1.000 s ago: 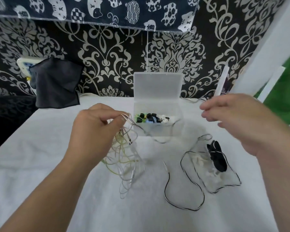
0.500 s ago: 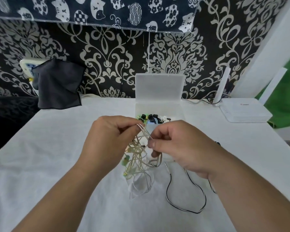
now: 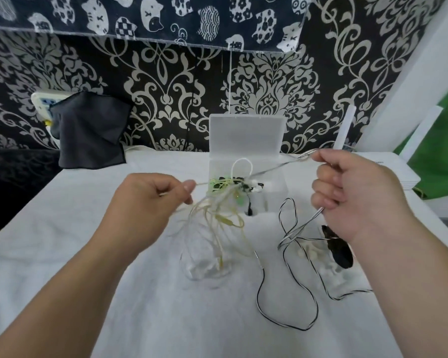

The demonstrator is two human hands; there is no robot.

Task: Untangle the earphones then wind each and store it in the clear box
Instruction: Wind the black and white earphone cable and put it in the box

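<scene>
The right hand (image 3: 352, 200) and left hand (image 3: 148, 200) have drawn apart since half a second ago. The right is fisted round a striped cable (image 3: 304, 223); the left pinches a pale one. The earphones (image 3: 223, 213) hang knotted between them above the desk (image 3: 62, 228), just this side of the open clear box (image 3: 246, 135). It is probably best to pull gently, feeding one cable through the knot. No writing is readable.

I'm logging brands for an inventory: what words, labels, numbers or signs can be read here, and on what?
No text can be read.
On the cat-print cloth: a character-like mark on one cat, too blurred to read.
On the white device at the right: a tiny mark, too small to read.
On the clear box and earphones: no text visible.
</scene>
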